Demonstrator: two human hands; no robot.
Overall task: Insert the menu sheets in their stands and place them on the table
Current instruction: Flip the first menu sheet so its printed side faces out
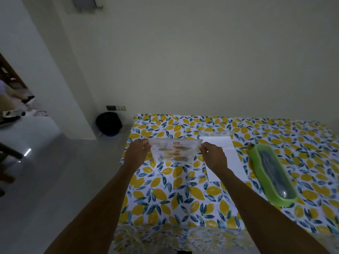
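A clear menu stand with a printed menu sheet (173,152) inside it leans on the table (179,204), which wears a lemon-print cloth. My left hand (136,153) pinches the stand's upper left corner. My right hand (214,156) pinches its upper right corner. To the right, white menu sheets (231,158) lie flat on the cloth, partly hidden by my right hand. Another clear stand (216,133) seems to sit behind them, too faint to be sure.
A long green tray with a clear lid (271,173) lies on the right of the table. The table stands against the back wall. A dark round bin (108,123) sits on the floor at the left. Furniture legs show at the far left.
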